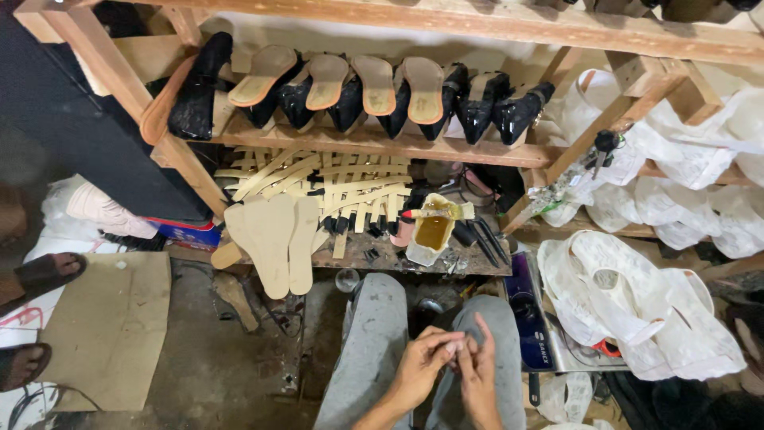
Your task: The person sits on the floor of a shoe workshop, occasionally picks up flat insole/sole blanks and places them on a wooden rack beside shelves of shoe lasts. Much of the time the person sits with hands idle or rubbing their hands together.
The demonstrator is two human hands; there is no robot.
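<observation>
Finished black sandals (446,99) line the shelf while uncovered insoles (270,239) and an open glue tub (434,231) wait on the tabletop (398,256); over my lap, my left hand (420,368) and right hand (480,374) pinch closed together on something small and dark that I cannot identify.

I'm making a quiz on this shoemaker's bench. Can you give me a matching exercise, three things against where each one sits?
Things:
1. black heeled shoes
2. glue tub
3. flat insole cutouts

Places:
A. hanging over the front left edge of the low workboard
B. lined up on the wooden shelf, soles facing out
C. on the low workboard, right of the strips

Pairs: 1-B, 2-C, 3-A
</observation>
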